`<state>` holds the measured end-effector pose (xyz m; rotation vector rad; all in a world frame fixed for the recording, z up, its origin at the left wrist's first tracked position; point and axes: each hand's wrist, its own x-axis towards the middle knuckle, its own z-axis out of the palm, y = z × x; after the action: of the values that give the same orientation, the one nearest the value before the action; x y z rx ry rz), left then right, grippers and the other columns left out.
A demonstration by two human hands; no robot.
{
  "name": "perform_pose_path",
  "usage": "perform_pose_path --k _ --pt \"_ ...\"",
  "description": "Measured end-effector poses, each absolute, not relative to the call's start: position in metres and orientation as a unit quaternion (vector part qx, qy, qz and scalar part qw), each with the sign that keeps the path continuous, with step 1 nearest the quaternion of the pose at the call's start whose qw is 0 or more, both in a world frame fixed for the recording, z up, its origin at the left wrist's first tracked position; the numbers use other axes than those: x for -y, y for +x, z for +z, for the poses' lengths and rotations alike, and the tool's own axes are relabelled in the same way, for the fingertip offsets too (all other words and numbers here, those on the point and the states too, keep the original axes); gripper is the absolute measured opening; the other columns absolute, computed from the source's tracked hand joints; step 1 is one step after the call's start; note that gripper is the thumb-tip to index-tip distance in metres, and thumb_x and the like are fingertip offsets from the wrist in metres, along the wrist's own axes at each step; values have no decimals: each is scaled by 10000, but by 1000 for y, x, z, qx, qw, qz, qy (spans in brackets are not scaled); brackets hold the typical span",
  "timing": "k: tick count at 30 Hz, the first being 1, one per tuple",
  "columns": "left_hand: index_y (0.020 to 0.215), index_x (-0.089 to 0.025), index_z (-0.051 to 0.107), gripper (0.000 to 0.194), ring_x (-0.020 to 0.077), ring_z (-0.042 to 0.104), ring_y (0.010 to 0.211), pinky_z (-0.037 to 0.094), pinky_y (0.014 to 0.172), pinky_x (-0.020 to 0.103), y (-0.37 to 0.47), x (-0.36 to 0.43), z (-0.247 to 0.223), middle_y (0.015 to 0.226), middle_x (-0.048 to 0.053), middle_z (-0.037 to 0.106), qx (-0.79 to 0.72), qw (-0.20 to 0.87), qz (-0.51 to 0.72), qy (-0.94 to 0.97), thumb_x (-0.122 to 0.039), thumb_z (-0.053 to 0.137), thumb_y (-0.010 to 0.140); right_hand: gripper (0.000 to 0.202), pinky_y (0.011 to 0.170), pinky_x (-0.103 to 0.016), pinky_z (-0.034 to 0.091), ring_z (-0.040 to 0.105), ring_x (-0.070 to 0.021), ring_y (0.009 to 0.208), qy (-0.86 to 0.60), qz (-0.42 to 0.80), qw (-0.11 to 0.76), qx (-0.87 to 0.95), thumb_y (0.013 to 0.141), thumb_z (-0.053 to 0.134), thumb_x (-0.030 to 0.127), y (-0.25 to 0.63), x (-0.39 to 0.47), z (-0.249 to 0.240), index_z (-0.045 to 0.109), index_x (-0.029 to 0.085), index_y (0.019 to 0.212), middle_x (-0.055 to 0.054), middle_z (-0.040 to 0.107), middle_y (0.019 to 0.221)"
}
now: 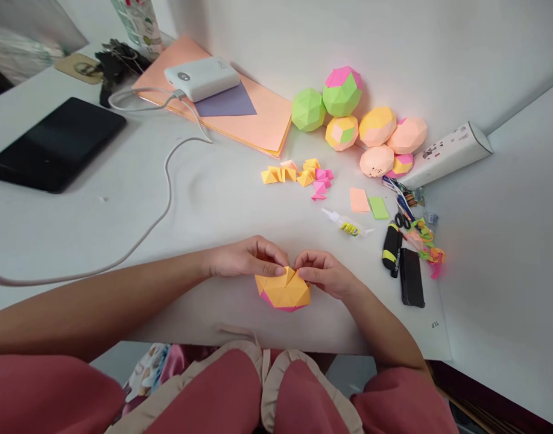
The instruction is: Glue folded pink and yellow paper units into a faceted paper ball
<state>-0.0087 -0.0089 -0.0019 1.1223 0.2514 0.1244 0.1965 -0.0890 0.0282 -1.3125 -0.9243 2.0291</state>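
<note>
Close to the table's front edge, both my hands grip a partly built folded-paper ball (284, 292), orange with pink along its lower side. My left hand (251, 258) pinches its upper left edge between thumb and fingers. On the upper right edge, the fingers and thumb of my right hand (324, 272) are closed on the paper. The ball's far side is hidden behind my fingers. Beyond my hands lie several loose folded paper pieces, orange ones (280, 175) and pink ones (320, 182). A white glue bottle (347, 224) with a yellow label lies to the right of them.
Finished paper balls (378, 126) stand along the back wall. Peach paper sheets (258, 114) carry a white power bank (204, 78), its cable (167, 175) looping leftward. A black tablet (54, 144) lies left. Markers (391, 247), scissors (401, 220), a black case (412, 277) and paper scraps (427, 244) crowd the right.
</note>
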Motion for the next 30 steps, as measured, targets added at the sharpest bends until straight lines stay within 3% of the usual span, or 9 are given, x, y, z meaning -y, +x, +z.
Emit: perform_pose_path --k 15,30 --pt "756 -133 672 180 123 499 701 419 649 237 -9 8 -2 769 26 578 -138 840 63 521 -305 629 788 107 650 -239 464 557 -98 711 -500 638 316 494 729 708 212 204 93 25 671 215 829 0 631 793" --pt "754 -138 691 152 116 501 694 416 656 232 -8 8 -5 748 16 581 -143 849 70 504 -281 644 777 104 669 -266 496 587 -123 733 -518 565 326 553 742 694 253 199 95 27 674 215 837 -15 653 798"
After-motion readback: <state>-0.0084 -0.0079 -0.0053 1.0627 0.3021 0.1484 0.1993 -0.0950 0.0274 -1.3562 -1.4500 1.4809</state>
